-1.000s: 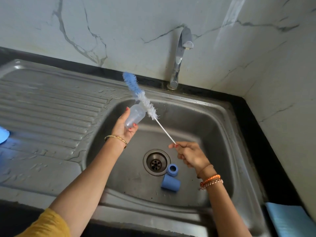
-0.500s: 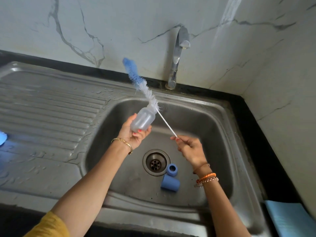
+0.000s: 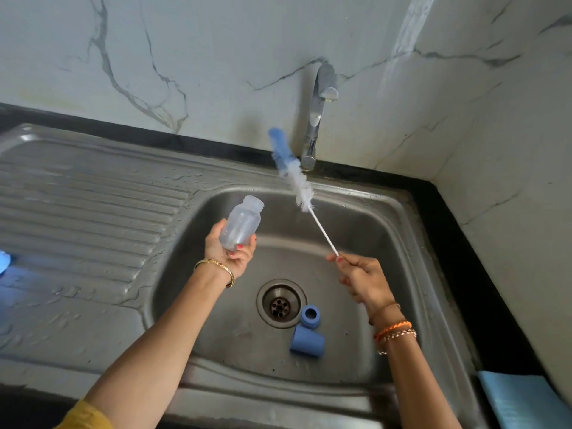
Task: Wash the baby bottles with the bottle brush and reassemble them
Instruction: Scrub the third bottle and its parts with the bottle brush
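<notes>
My left hand (image 3: 230, 253) grips a clear, capless baby bottle (image 3: 243, 222) by its base over the sink basin, its open mouth tilted up and to the right. My right hand (image 3: 362, 278) pinches the thin white handle of the bottle brush (image 3: 292, 171). The brush's blue and white bristle head points up toward the tap and hangs apart from the bottle, to its right. Beside the drain lie a blue ring collar (image 3: 310, 316) and a blue cap (image 3: 307, 341) on its side.
The steel sink (image 3: 399, 218) has a ribbed, wet draining board (image 3: 86, 218) on the left. A tap (image 3: 318, 113) stands at the back, with no water running. The drain (image 3: 281, 303) is open. A blue cloth (image 3: 523, 400) lies at the right, a blue object (image 3: 3, 263) at the far left.
The brush has swung to the right and away from the bottle, which it was touching before. My left hand has tilted the bottle's mouth upward.
</notes>
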`<action>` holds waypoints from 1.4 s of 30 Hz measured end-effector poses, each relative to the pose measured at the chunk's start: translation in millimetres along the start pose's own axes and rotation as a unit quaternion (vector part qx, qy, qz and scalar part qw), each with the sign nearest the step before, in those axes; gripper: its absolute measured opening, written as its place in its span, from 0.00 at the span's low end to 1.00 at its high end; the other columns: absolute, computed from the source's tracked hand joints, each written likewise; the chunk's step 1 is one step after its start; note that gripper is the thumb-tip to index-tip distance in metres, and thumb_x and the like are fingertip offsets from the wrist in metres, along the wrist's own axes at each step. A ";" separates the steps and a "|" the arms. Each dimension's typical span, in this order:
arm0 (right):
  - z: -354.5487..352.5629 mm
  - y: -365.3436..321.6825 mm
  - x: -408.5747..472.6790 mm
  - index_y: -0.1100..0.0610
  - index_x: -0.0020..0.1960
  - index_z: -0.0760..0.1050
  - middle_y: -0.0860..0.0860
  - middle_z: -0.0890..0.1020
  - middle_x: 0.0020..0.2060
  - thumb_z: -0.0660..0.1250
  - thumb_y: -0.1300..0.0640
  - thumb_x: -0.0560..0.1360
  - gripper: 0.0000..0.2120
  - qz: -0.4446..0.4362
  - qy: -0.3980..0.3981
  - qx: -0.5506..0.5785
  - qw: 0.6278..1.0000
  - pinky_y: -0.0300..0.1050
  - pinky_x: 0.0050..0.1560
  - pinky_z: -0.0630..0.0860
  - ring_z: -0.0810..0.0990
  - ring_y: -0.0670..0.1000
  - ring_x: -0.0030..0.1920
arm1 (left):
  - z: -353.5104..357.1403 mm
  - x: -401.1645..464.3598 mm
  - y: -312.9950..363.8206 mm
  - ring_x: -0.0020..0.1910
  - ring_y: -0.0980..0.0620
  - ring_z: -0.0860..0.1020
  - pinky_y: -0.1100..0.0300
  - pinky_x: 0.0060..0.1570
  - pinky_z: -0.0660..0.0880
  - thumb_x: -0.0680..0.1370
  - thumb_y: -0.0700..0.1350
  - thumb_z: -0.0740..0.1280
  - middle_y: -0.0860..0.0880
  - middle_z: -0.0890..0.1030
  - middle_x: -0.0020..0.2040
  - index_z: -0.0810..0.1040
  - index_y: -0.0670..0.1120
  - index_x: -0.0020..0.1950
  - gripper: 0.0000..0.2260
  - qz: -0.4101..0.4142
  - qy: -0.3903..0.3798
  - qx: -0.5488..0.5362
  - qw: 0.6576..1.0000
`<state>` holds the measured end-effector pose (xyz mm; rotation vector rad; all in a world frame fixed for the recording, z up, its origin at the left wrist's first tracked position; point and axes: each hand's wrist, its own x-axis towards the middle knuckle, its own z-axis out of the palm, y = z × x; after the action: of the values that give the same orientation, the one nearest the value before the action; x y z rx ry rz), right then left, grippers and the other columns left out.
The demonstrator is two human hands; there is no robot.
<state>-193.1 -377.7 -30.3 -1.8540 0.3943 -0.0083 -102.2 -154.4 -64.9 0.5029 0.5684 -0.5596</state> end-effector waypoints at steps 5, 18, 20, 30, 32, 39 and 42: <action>12.9 0.8 -4.9 0.55 0.48 0.80 0.48 0.68 0.22 0.59 0.60 0.79 0.11 0.023 -0.070 -0.073 0.995 0.31 0.17 0.56 0.59 0.41 0.15 | -0.5 0.1 -2.1 0.15 0.56 0.66 0.72 0.13 0.58 0.74 0.63 0.58 0.42 0.76 0.28 0.72 0.41 0.46 0.24 -0.002 -0.005 0.013 1.000; 4.8 -21.0 -17.0 0.55 0.46 0.79 0.45 0.61 0.20 0.55 0.59 0.80 0.13 0.066 -0.175 0.138 0.973 0.28 0.19 0.50 0.53 0.40 0.18 | 0.7 7.0 -11.0 0.29 0.56 0.68 0.72 0.19 0.65 0.75 0.54 0.65 0.46 0.73 0.39 0.73 0.48 0.46 0.10 0.145 0.080 0.144 0.976; 5.3 -20.4 -17.8 0.55 0.45 0.79 0.45 0.62 0.20 0.55 0.59 0.80 0.13 0.043 -0.152 0.124 0.980 0.29 0.19 0.51 0.54 0.40 0.18 | 2.1 8.0 -8.6 0.32 0.57 0.69 0.72 0.21 0.67 0.74 0.51 0.67 0.49 0.73 0.40 0.73 0.50 0.46 0.07 0.171 0.087 0.123 0.974; -23.2 16.1 4.9 0.60 0.26 0.71 0.47 0.66 0.18 0.66 0.48 0.74 0.23 -0.068 0.159 -0.149 0.974 0.43 0.30 0.62 0.65 0.47 0.26 | -8.0 17.8 -15.8 0.45 0.50 0.73 0.62 0.35 0.71 0.68 0.36 0.75 0.49 0.74 0.42 0.72 0.47 0.46 0.15 0.220 0.143 0.400 0.878; -32.3 13.1 3.0 0.63 0.26 0.66 0.51 0.65 0.21 0.65 0.47 0.74 0.25 -0.062 0.207 -0.172 0.961 0.45 0.29 0.61 0.66 0.52 0.28 | -16.2 25.4 -17.9 0.44 0.50 0.74 0.57 0.39 0.74 0.60 0.38 0.79 0.46 0.75 0.47 0.69 0.48 0.42 0.21 0.228 0.141 0.430 0.862; -42.2 11.2 -0.2 0.62 0.26 0.68 0.54 0.68 0.25 0.62 0.48 0.76 0.24 0.014 0.321 -0.119 0.940 0.45 0.35 0.61 0.70 0.57 0.35 | -40.3 43.1 -24.8 0.58 0.43 0.72 0.57 0.58 0.69 0.62 0.43 0.79 0.41 0.70 0.59 0.71 0.41 0.61 0.31 0.283 0.194 0.704 0.622; -40.9 12.1 2.5 0.64 0.29 0.73 0.57 0.72 0.28 0.63 0.50 0.76 0.22 0.029 0.325 -0.041 0.944 0.44 0.33 0.64 0.70 0.54 0.31 | -55.0 48.5 -26.4 0.61 0.43 0.71 0.56 0.61 0.68 0.64 0.47 0.78 0.42 0.70 0.61 0.71 0.44 0.62 0.30 0.239 0.192 0.755 0.580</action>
<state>-202.2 -419.4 -28.9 -1.8869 0.9158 -0.5843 -103.9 -158.9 -142.7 2.4147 0.1778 -0.2688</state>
